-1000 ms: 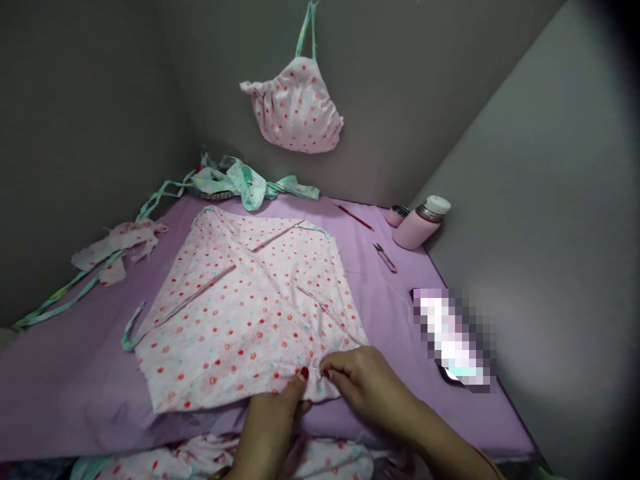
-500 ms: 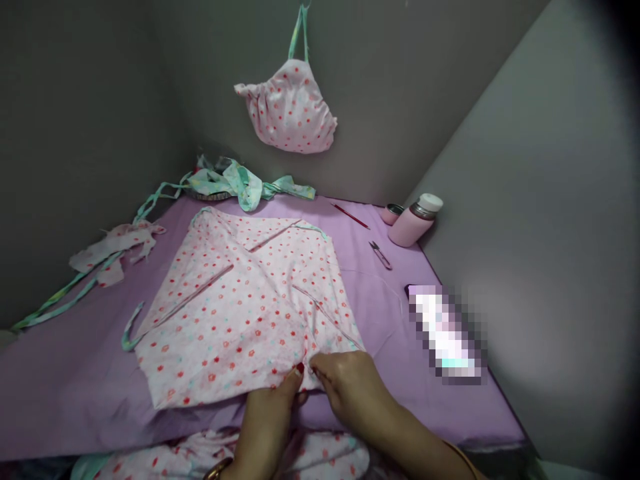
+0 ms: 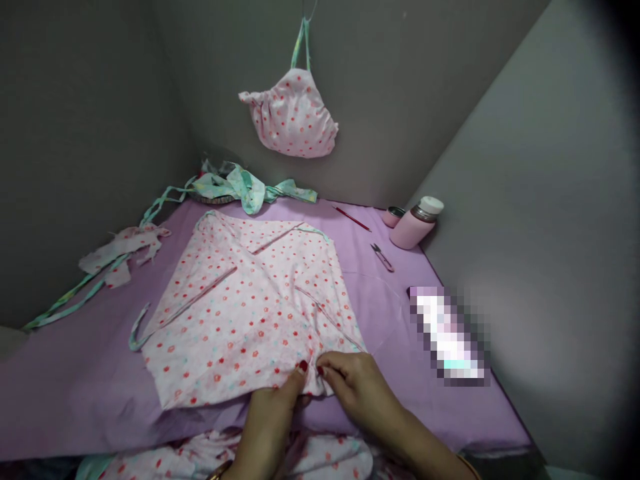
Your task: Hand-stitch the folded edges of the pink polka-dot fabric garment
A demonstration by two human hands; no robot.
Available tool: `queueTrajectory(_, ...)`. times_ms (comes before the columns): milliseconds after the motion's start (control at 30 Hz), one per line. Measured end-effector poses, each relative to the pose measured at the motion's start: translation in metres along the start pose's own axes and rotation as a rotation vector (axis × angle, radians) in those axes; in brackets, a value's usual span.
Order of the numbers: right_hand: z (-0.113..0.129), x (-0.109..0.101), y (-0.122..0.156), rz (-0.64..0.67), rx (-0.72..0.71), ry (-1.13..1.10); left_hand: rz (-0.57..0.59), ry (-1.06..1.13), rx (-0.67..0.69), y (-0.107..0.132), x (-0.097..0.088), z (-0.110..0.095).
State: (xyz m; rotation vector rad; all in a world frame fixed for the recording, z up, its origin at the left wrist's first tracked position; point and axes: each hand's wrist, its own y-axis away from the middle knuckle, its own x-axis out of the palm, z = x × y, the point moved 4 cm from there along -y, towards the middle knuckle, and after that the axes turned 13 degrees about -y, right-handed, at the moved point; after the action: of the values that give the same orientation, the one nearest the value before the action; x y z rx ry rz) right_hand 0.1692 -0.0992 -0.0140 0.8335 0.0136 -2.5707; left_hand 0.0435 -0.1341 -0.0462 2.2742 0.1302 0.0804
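**Main piece:** one pink floral cotton panel (image 3: 240, 313), spread flat on a lilac-covered worktop (image 3: 75, 407), with folded seam lines across it.

**Work in hand:** the panel's near edge is being gathered and pinched at its lower corner area.

**Left hand** (image 3: 270, 417): clenched on the edge in a pinch. **Right hand** (image 3: 353, 393): also grasping the edge, just beside the left. Any needle between them is too small to tell.

**Counted, placed from the panel:**

Beyond:
- one bundle of mint-printed ties (image 3: 245, 188)
- one gathered pink floral pouch (image 3: 293, 120), hanging by a mint strap

Left:
- one torn pink floral scrap (image 3: 123, 248)
- one long mint strip (image 3: 75, 295)

Right:
- one slim red pencil (image 3: 353, 219)
- one pair of thread snips (image 3: 383, 258)
- one pink flask (image 3: 413, 228) with a white cap
- one small pink cup (image 3: 393, 217)
- one pixelated object (image 3: 445, 333), not identifiable

Nearer:
- one further bunch of floral cloth (image 3: 240, 457), past the worktop's edge
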Motion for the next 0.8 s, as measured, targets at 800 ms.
queueTrajectory(800, -0.043, 0.002, -0.002, -0.035, 0.032, -0.254, 0.106, 0.241, 0.007, -0.003, 0.003, -0.009)
